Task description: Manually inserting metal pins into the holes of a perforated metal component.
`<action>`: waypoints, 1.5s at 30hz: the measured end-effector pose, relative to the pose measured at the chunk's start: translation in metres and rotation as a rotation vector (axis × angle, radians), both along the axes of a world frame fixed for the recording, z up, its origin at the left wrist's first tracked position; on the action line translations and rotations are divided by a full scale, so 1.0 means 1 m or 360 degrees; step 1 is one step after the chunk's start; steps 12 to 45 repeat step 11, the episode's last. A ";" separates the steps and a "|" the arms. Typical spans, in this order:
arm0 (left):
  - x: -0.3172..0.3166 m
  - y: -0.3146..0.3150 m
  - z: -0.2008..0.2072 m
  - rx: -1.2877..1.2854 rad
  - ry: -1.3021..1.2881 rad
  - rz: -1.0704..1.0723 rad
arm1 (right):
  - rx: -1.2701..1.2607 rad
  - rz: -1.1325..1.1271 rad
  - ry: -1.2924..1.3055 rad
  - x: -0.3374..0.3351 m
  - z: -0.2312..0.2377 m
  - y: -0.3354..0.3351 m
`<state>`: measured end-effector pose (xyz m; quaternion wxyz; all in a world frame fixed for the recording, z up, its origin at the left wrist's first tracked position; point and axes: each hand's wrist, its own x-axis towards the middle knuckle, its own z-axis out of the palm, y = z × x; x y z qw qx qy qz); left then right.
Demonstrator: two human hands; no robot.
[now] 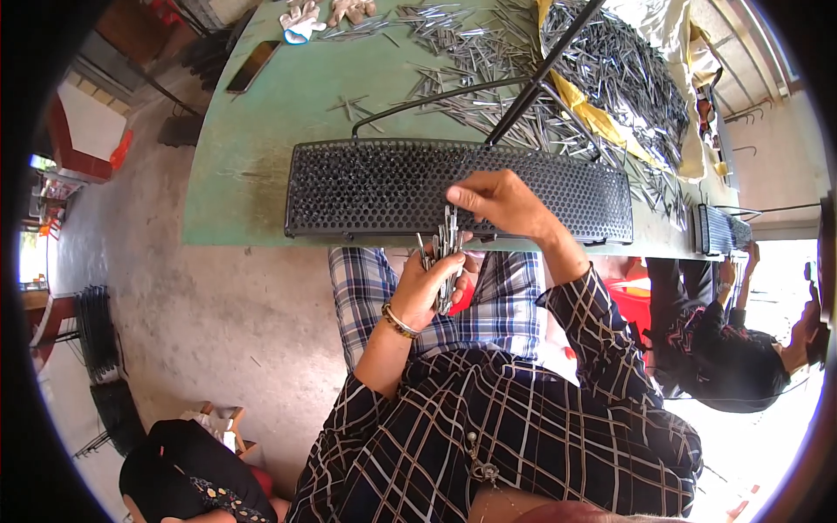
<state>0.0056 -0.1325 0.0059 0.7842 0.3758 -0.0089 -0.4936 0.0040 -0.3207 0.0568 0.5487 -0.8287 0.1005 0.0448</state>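
My left hand [425,284], with bracelets at the wrist, is closed round a bundle of thin grey metal strips [447,235] just off the table's near edge. Above the bundle's upper end, my right hand [504,207] is bent with thumb and fingers pinched together. Whatever sits between those fingertips is too small to make out. Right behind both hands lies a black perforated metal rack [384,187], its face full of round holes. Thin black rods rise from its far side.
Loose metal strips [475,52] are scattered over the green table [235,174]. A yellow-edged sack [623,74] of more strips lies at the far right. A phone [255,67] and gloves [302,21] rest far left. Another person [728,362] works at right; someone else [187,471] is lower left.
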 end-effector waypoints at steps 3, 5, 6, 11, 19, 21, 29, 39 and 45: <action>0.000 -0.001 0.005 -0.0051 -0.0038 -0.0047 | 0.0315 -0.0030 0.0101 -0.006 -0.008 0.001; 0.000 -0.002 0.002 -0.0061 -0.0054 -0.0072 | 0.0377 -0.0053 0.0096 -0.006 -0.008 -0.001; 0.000 -0.002 -0.001 -0.0067 -0.0065 -0.0094 | 0.0274 -0.0118 0.0050 -0.006 -0.007 -0.002; 0.000 0.000 -0.015 0.0049 -0.0067 -0.0033 | 0.0156 -0.0474 -0.0214 0.003 -0.006 -0.004; 0.000 0.000 -0.015 0.0049 -0.0067 -0.0033 | 0.0156 -0.0474 -0.0214 0.003 -0.006 -0.004; 0.000 0.000 -0.015 0.0049 -0.0067 -0.0033 | 0.0156 -0.0474 -0.0214 0.003 -0.006 -0.004; 0.000 0.000 -0.015 0.0049 -0.0067 -0.0033 | 0.0156 -0.0474 -0.0214 0.003 -0.006 -0.004; 0.000 0.000 -0.015 0.0049 -0.0067 -0.0033 | 0.0156 -0.0474 -0.0214 0.003 -0.006 -0.004; 0.000 0.000 -0.015 0.0049 -0.0067 -0.0033 | 0.0156 -0.0474 -0.0214 0.003 -0.006 -0.004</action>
